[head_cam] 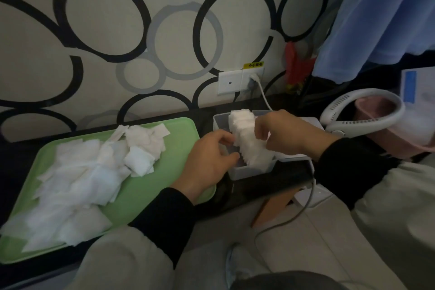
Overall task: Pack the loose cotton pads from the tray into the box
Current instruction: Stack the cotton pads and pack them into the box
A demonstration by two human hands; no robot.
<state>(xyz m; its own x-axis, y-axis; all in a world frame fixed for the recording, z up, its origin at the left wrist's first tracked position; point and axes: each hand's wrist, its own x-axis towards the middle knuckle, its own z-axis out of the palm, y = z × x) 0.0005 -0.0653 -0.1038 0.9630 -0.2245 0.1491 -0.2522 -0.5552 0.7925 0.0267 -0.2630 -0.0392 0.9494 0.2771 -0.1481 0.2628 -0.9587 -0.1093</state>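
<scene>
Black tabletop (pixel 259 183), tray (pixel 164 172), ringed wallpaper (pixel 117 30)

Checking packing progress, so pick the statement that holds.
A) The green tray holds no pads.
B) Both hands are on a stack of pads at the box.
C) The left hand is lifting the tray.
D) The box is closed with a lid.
B: the left hand and right hand both hold the stack of cotton pads standing in the open box, while loose pads lie on the green tray.

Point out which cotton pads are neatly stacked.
The stack in the box, between the left hand and right hand; the pads on the green tray lie jumbled.
</scene>
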